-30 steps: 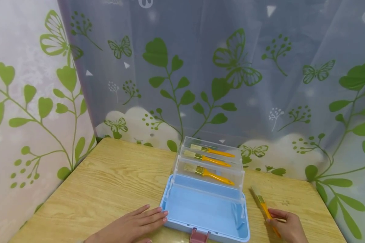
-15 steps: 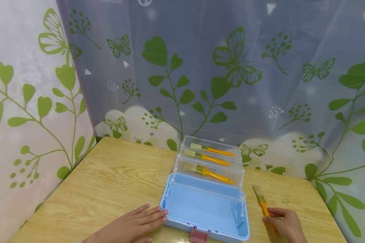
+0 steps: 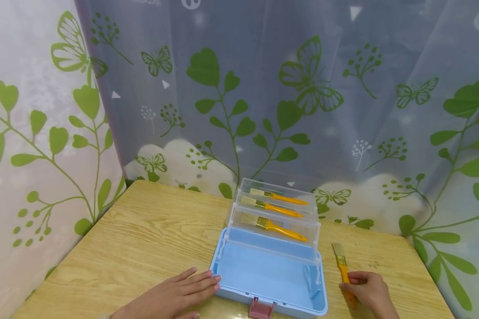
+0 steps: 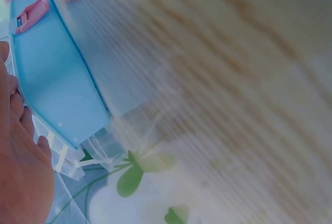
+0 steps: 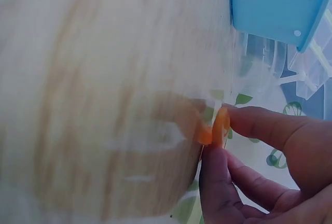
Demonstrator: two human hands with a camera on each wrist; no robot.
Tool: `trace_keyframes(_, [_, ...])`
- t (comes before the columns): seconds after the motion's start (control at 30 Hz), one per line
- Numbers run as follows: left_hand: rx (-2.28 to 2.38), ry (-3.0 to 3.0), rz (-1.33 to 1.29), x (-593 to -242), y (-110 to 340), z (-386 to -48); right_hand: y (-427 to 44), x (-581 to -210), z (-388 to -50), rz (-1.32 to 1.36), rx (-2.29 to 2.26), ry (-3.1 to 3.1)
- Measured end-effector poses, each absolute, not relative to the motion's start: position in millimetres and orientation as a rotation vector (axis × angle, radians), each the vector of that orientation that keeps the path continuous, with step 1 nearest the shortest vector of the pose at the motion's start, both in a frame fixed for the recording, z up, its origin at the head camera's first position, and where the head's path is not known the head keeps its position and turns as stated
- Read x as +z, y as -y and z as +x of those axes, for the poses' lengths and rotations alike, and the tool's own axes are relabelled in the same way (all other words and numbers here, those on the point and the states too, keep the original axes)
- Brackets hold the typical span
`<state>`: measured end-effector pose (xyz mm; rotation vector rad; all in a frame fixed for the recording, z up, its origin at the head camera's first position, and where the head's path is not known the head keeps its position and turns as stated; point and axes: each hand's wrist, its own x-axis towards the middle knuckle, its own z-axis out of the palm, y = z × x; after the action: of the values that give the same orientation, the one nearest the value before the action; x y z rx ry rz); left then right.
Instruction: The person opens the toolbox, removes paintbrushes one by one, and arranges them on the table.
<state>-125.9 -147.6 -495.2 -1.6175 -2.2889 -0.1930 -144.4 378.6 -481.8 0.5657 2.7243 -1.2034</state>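
Note:
My right hand [image 3: 369, 290] pinches the orange handle of a flat paintbrush [image 3: 342, 268] between thumb and fingers, to the right of the box. Its pale bristles point away from me. In the right wrist view the handle end [image 5: 221, 126] shows between thumb and fingertips, close to the tabletop. My left hand [image 3: 179, 290] lies with straight fingers, their tips touching the left front corner of the light blue box [image 3: 263, 270]. The left wrist view shows that hand [image 4: 23, 156] beside the box wall [image 4: 57, 68]. The box stands open with its clear trays raised.
Three orange-handled paintbrushes lie in the clear stepped trays [image 3: 313, 230], one per tier; the lowest is the widest paintbrush [image 3: 285, 231]. A pinkish latch [image 3: 261, 309] hangs at the box front. The wood-grain table [image 3: 163, 221] meets patterned curtains [image 3: 239, 110] at its back and left.
The held paintbrush has turned to stand straighter and its handle has shifted slightly left with my right hand. My left hand and the box stay in place.

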Motion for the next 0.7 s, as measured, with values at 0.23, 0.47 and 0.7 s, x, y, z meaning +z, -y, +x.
trace_keyframes(0.23, [-0.2, 2.29, -1.617, -495.2, 147.0, -125.5, -376.1, -480.1, -145.2, 0.548, -1.169, -2.738])
trace_keyframes(0.47, [-0.18, 2.281, -1.617, -495.3, 147.4, -125.3, -375.5, -479.5, -144.2, 0.535, -1.156, -2.744])
trace_keyframes(0.7, [-0.185, 2.282, -1.619, -495.8, 147.2, -126.6, -374.3, -480.3, -144.9, 0.515, -1.16, -2.746])
